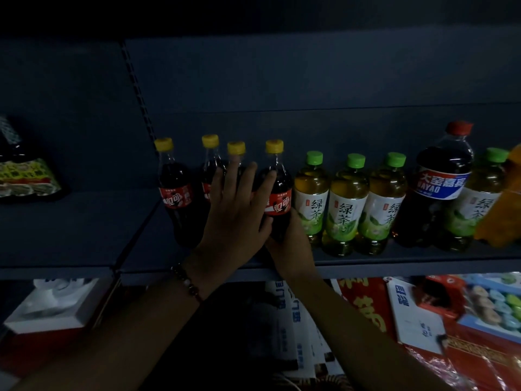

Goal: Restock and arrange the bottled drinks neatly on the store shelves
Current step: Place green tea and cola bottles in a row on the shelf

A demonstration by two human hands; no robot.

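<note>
Several cola bottles with yellow caps stand on the dark shelf (pixel 394 262). My left hand (pixel 236 210) lies flat with spread fingers against the middle cola bottles (pixel 236 149) and touches the rightmost cola bottle (pixel 279 206). My right hand (pixel 290 246) grips that bottle low down, its fingers partly hidden behind the left hand. The leftmost cola bottle (pixel 174 190) stands apart. To the right stand three green tea bottles (pixel 348 204) with green caps, then a large dark soda bottle (pixel 441 187) with a red cap.
Another green tea bottle (pixel 485 198) and an orange item (pixel 504 210) sit at the far right. A snack bag (pixel 25 170) lies on the left shelf section. Below the shelf are a white box (pixel 53 306), papers and red packages (pixel 423 320).
</note>
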